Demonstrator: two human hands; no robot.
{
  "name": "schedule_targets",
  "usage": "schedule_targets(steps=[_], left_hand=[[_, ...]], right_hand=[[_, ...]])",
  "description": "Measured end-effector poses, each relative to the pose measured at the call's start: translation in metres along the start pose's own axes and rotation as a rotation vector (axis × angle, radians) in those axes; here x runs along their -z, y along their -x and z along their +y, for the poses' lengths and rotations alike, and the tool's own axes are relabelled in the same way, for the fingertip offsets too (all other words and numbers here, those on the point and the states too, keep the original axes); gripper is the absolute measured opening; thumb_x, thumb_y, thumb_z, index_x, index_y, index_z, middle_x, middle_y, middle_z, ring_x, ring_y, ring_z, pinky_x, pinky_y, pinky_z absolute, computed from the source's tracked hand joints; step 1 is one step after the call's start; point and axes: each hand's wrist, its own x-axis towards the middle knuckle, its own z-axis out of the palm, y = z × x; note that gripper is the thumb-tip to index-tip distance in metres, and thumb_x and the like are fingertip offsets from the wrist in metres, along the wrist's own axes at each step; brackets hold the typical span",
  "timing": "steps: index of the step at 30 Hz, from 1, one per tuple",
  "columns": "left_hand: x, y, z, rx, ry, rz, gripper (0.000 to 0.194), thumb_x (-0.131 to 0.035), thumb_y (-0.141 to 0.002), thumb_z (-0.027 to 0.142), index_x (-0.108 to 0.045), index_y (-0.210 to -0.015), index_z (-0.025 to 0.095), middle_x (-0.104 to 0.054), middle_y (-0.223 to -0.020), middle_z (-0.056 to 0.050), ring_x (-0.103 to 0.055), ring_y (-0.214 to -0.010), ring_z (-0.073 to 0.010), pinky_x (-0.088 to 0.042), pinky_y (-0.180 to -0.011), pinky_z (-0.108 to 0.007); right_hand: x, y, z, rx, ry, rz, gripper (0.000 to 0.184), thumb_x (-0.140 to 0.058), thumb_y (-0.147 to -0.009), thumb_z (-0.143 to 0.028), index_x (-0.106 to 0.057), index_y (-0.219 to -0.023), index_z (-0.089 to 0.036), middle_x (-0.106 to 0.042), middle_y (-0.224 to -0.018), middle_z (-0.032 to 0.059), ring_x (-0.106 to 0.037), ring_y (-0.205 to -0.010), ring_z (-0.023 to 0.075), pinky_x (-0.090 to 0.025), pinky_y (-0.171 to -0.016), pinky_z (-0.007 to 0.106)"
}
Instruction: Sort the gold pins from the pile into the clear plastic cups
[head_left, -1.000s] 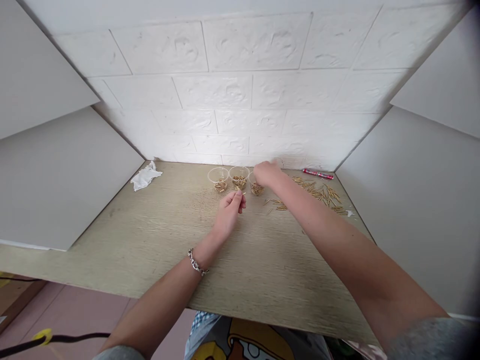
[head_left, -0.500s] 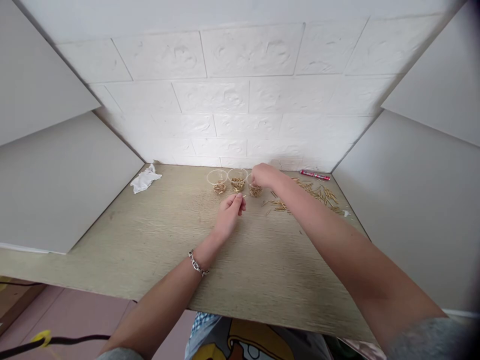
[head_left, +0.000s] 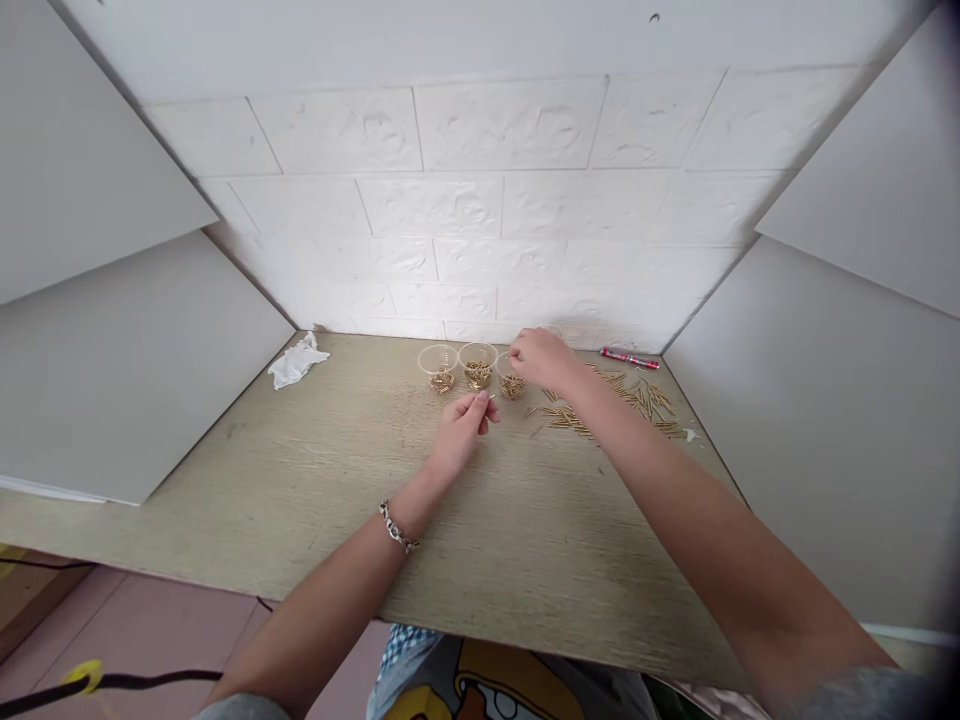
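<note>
Three clear plastic cups stand in a row near the wall: a left cup (head_left: 438, 362), a middle cup (head_left: 478, 362) and a right cup (head_left: 504, 370), each holding small brass-coloured pieces. In front of the middle cup, my left hand (head_left: 459, 430) pinches a small thin brass-coloured pin (head_left: 492, 397) between thumb and forefinger. My right hand (head_left: 544, 360) is at the rim of the right cup with its fingers closed together. Whatever those fingers hold, if anything, is hidden. Beneath and beside the right forearm lie many loose brass-coloured rods (head_left: 645, 398), slim and pointed.
A red pen-like stick (head_left: 630, 358) lies at the back right. On the back left is a crumpled white tissue (head_left: 298, 361). Pale panels (head_left: 135, 370) border the wooden table (head_left: 300, 480) at both sides, and a white brick-patterned wall (head_left: 502, 120) closes the back.
My right hand has risen slightly out of the right cup and shifted a little to the right. My left hand keeps its pinch on the pin. The whole view has tilted slightly upward.
</note>
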Motion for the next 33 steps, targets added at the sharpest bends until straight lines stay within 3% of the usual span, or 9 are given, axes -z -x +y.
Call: schedule_targets(steps=[3, 5, 8, 14, 19, 24, 29, 33], left_hand=[[-0.001, 0.002, 0.001, 0.032, 0.088, 0.012, 0.034, -0.061, -0.069, 0.046, -0.063, -0.079, 0.013, -0.063, -0.078, -0.004, -0.047, -0.056, -0.0069, -0.035, -0.057, -0.021], [-0.002, 0.004, 0.002, 0.063, 0.155, 0.02, 0.033, -0.066, -0.065, 0.043, -0.064, -0.083, 0.014, -0.064, -0.084, -0.005, -0.051, -0.06, -0.0075, -0.036, -0.059, -0.021], [-0.004, 0.006, 0.001, 0.1, 0.203, -0.01, 0.032, -0.067, -0.065, 0.041, -0.065, -0.085, 0.015, -0.064, -0.086, -0.005, -0.051, -0.062, -0.0072, -0.035, -0.058, -0.02], [-0.008, 0.011, -0.002, 0.091, 0.052, -0.134, 0.027, -0.067, -0.065, 0.039, -0.068, -0.081, 0.016, -0.061, -0.072, -0.001, -0.044, -0.059, -0.0074, -0.033, -0.056, -0.021], [-0.01, 0.011, -0.001, 0.089, -0.006, -0.176, 0.027, -0.066, -0.065, 0.038, -0.067, -0.077, 0.014, -0.059, -0.068, 0.0, -0.042, -0.059, -0.008, -0.032, -0.057, -0.022], [-0.01, 0.011, 0.0, 0.071, -0.029, -0.239, 0.027, -0.065, -0.066, 0.039, -0.064, -0.075, 0.013, -0.055, -0.065, 0.0, -0.042, -0.059, -0.0079, -0.032, -0.057, -0.022], [-0.01, 0.013, 0.0, 0.047, -0.047, -0.243, 0.03, -0.058, -0.072, 0.043, -0.061, -0.075, 0.014, -0.052, -0.064, 0.001, -0.041, -0.057, -0.0076, -0.032, -0.057, -0.022], [-0.01, 0.014, -0.002, 0.063, -0.042, -0.287, 0.038, -0.049, -0.076, 0.051, -0.057, -0.071, 0.014, -0.051, -0.066, -0.001, -0.042, -0.057, -0.0084, -0.034, -0.057, -0.023]], right_hand=[[-0.005, 0.025, -0.005, -0.017, -0.168, 0.309, 0.018, -0.047, -0.079, -0.019, -0.065, -0.078, -0.016, -0.062, -0.09, 0.0084, -0.053, -0.086, 0.02, -0.038, -0.074, 0.03], [-0.01, 0.045, -0.011, -0.04, -0.336, 0.373, 0.012, -0.052, -0.077, -0.022, -0.064, -0.076, -0.017, -0.062, -0.087, 0.0056, -0.054, -0.083, 0.0184, -0.04, -0.073, 0.029], [-0.019, 0.075, -0.022, -0.073, -0.494, 0.369, 0.009, -0.055, -0.076, -0.023, -0.063, -0.074, -0.019, -0.063, -0.081, 0.0023, -0.055, -0.078, 0.0159, -0.04, -0.072, 0.028], [-0.033, 0.108, -0.034, -0.155, -0.61, 0.332, 0.012, -0.053, -0.078, -0.023, -0.065, -0.077, -0.02, -0.062, -0.077, 0.002, -0.055, -0.073, 0.0148, -0.041, -0.066, 0.027], [-0.038, 0.112, -0.035, -0.116, -0.572, 0.366, 0.012, -0.053, -0.079, -0.022, -0.064, -0.076, -0.02, -0.062, -0.074, 0.0015, -0.054, -0.074, 0.0156, -0.041, -0.068, 0.029], [-0.038, 0.115, -0.037, -0.094, -0.627, 0.492, 0.012, -0.053, -0.08, -0.024, -0.063, -0.078, -0.019, -0.063, -0.079, 0.003, -0.055, -0.077, 0.0155, -0.042, -0.071, 0.029], [-0.035, 0.116, -0.039, -0.167, -0.749, 0.47, 0.014, -0.05, -0.081, -0.024, -0.062, -0.079, -0.018, -0.064, -0.08, 0.003, -0.055, -0.073, 0.0144, -0.043, -0.066, 0.027], [-0.035, 0.116, -0.039, -0.259, -0.794, 0.522, 0.017, -0.049, -0.081, -0.03, -0.06, -0.076, -0.018, -0.062, -0.075, 0.0038, -0.053, -0.066, 0.0143, -0.042, -0.061, 0.027]])
